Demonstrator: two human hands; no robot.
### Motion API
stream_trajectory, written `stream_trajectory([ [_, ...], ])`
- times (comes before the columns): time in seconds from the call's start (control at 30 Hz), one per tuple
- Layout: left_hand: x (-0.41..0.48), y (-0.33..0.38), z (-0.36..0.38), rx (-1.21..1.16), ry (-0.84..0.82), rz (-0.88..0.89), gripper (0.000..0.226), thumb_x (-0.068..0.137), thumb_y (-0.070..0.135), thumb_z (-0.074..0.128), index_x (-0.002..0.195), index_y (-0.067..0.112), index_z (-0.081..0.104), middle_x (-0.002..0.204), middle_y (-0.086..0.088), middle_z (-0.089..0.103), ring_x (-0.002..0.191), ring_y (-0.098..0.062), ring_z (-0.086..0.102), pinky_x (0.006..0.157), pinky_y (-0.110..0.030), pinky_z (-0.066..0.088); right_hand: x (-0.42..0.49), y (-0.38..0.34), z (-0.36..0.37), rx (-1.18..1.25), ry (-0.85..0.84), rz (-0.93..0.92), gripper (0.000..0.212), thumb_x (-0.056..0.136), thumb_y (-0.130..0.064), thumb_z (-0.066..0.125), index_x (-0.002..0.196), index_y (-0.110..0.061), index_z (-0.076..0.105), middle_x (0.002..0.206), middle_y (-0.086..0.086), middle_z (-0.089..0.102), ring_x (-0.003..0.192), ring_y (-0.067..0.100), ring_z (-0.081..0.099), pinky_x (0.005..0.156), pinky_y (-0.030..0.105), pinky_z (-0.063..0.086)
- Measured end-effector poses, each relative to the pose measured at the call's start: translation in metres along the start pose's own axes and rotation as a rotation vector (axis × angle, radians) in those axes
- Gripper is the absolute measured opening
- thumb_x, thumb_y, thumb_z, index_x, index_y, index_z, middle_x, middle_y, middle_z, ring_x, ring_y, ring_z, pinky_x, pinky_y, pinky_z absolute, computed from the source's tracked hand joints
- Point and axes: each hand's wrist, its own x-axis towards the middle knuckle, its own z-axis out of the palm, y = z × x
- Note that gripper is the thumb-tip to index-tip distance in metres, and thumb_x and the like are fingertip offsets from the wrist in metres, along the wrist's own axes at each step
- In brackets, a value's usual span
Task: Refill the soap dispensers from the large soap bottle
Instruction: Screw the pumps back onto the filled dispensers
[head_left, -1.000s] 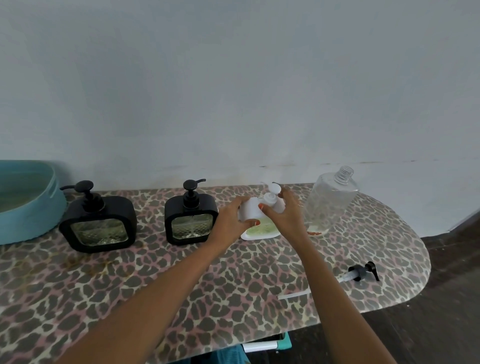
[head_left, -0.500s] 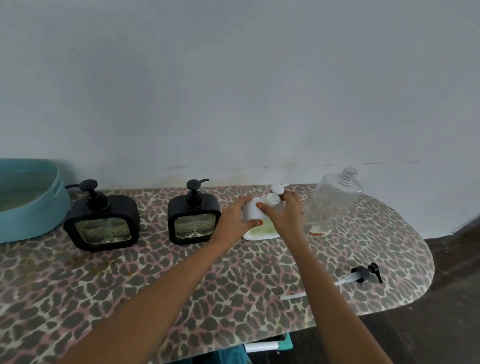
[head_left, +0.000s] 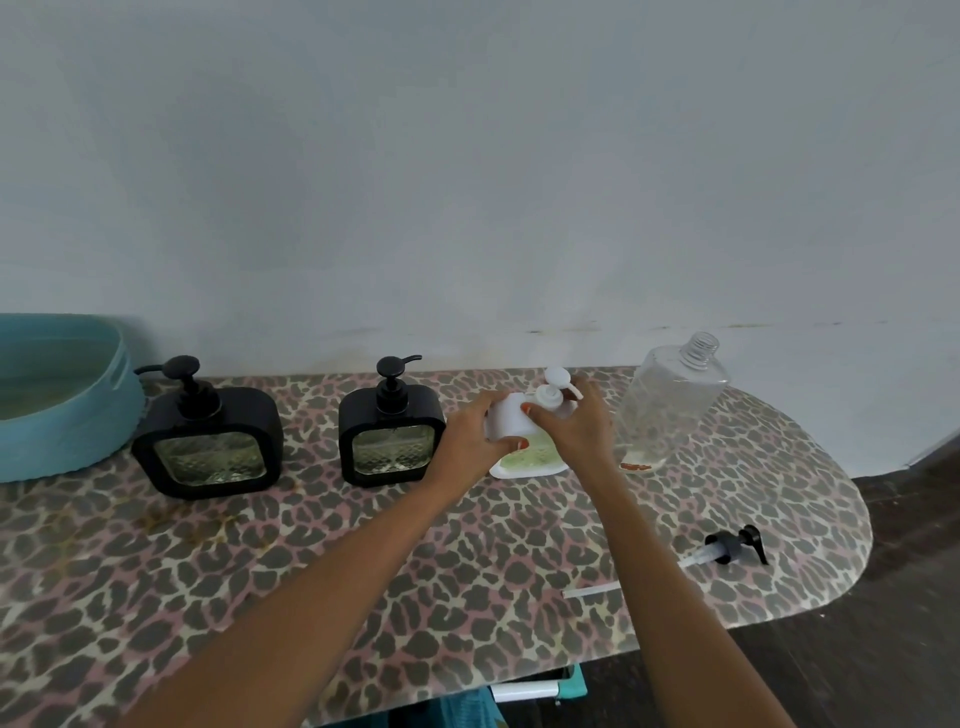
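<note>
A white square soap dispenser with greenish soap in its window stands on the leopard-print table. My left hand grips its left side. My right hand is closed around the collar of its white pump. Two black square dispensers with black pumps stand to the left. A large clear soap bottle, cap off and nearly empty, stands just right of my right hand. Its black pump with a long tube lies on the table near the right edge.
A teal tub sits at the far left against the pale wall. The table's rounded right end drops to a dark floor. Something white and teal shows under the front edge.
Both hands stay on the white dispenser. The white pump head has turned, its spout now pointing right, as my right hand's fingers shifted around the collar.
</note>
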Motion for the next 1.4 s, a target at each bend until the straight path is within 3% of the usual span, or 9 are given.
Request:
stream_trajectory([
  [0.2, 0.001, -0.001, -0.001, 0.005, -0.007, -0.002, 0.06, 0.074, 0.016, 0.073, 0.127, 0.01, 0.046, 0.128, -0.009, 0.054, 0.117, -0.021, 0.05, 0.087, -0.02, 0.036, -0.002, -0.002, -0.001, -0.11, -0.038, -0.006, 0.061, 0.071, -0.033, 0.076, 0.12, -0.01, 0.047, 0.118, 0.004, 0.047, 0.11, 0.022, 0.049, 0.102, 0.045, 0.033],
  [0.3, 0.002, -0.001, -0.002, -0.002, -0.012, -0.005, 0.059, 0.074, 0.017, 0.073, 0.126, 0.011, 0.046, 0.127, -0.008, 0.055, 0.118, -0.021, 0.05, 0.087, -0.021, 0.036, -0.005, 0.002, -0.012, 0.011, -0.187, -0.049, 0.058, 0.076, -0.024, 0.072, 0.127, -0.014, 0.046, 0.122, 0.001, 0.051, 0.115, 0.022, 0.049, 0.102, 0.048, 0.037],
  [0.4, 0.001, -0.002, -0.001, -0.005, -0.016, -0.004, 0.059, 0.074, 0.016, 0.073, 0.126, 0.011, 0.046, 0.128, -0.008, 0.054, 0.118, -0.021, 0.049, 0.088, -0.023, 0.036, -0.008, 0.003, -0.025, 0.059, -0.269, -0.069, 0.044, 0.084, -0.01, 0.062, 0.126, -0.013, 0.053, 0.121, 0.003, 0.059, 0.112, 0.02, 0.053, 0.098, 0.036, 0.041],
  [0.73, 0.001, -0.002, -0.001, 0.008, -0.009, 0.002, 0.059, 0.074, 0.017, 0.073, 0.126, 0.01, 0.045, 0.128, -0.008, 0.053, 0.117, -0.02, 0.049, 0.086, -0.02, 0.036, -0.002, -0.004, -0.007, 0.035, -0.042, -0.025, 0.034, 0.074, -0.014, 0.074, 0.101, -0.005, 0.057, 0.093, 0.001, 0.06, 0.084, 0.014, 0.054, 0.07, 0.023, 0.041],
  [0.87, 0.002, -0.003, 0.0, 0.014, -0.013, 0.009, 0.059, 0.074, 0.017, 0.073, 0.126, 0.01, 0.045, 0.128, -0.008, 0.053, 0.117, -0.019, 0.049, 0.085, -0.018, 0.036, -0.002, -0.002, 0.001, -0.009, 0.054, -0.024, 0.044, 0.067, -0.028, 0.08, 0.098, -0.012, 0.054, 0.094, -0.001, 0.059, 0.084, 0.015, 0.056, 0.081, 0.036, 0.047],
  [1.0, 0.002, -0.004, 0.0, 0.004, -0.017, 0.009, 0.059, 0.074, 0.018, 0.073, 0.126, 0.011, 0.046, 0.127, -0.007, 0.054, 0.117, -0.02, 0.05, 0.086, -0.02, 0.037, -0.002, -0.001, 0.0, -0.043, -0.031, -0.051, 0.055, 0.07, -0.032, 0.078, 0.114, -0.007, 0.054, 0.106, -0.001, 0.047, 0.095, 0.018, 0.051, 0.089, 0.036, 0.044],
  [1.1, 0.003, -0.004, -0.001, -0.007, -0.019, 0.004, 0.058, 0.074, 0.018, 0.073, 0.125, 0.011, 0.046, 0.126, -0.007, 0.054, 0.116, -0.019, 0.05, 0.086, -0.021, 0.037, -0.003, 0.001, -0.01, 0.026, -0.149, -0.096, 0.052, 0.075, -0.024, 0.072, 0.123, -0.013, 0.054, 0.12, -0.002, 0.054, 0.111, 0.018, 0.051, 0.098, 0.04, 0.041],
  [1.23, 0.003, -0.005, -0.001, -0.003, -0.013, 0.01, 0.057, 0.074, 0.018, 0.073, 0.124, 0.011, 0.047, 0.126, -0.007, 0.055, 0.116, -0.02, 0.05, 0.087, -0.022, 0.037, -0.003, 0.004, -0.024, 0.107, -0.229, -0.073, 0.039, 0.083, -0.005, 0.061, 0.122, -0.01, 0.06, 0.121, 0.003, 0.063, 0.113, 0.017, 0.055, 0.102, 0.04, 0.041],
  [1.4, 0.002, -0.003, 0.0, 0.016, -0.018, 0.015, 0.057, 0.075, 0.019, 0.072, 0.125, 0.01, 0.046, 0.125, -0.008, 0.054, 0.115, -0.02, 0.05, 0.085, -0.022, 0.037, -0.001, 0.003, -0.018, 0.102, -0.115, -0.058, 0.032, 0.077, -0.008, 0.072, 0.106, -0.005, 0.061, 0.102, 0.005, 0.061, 0.092, 0.013, 0.053, 0.077, 0.02, 0.04],
])
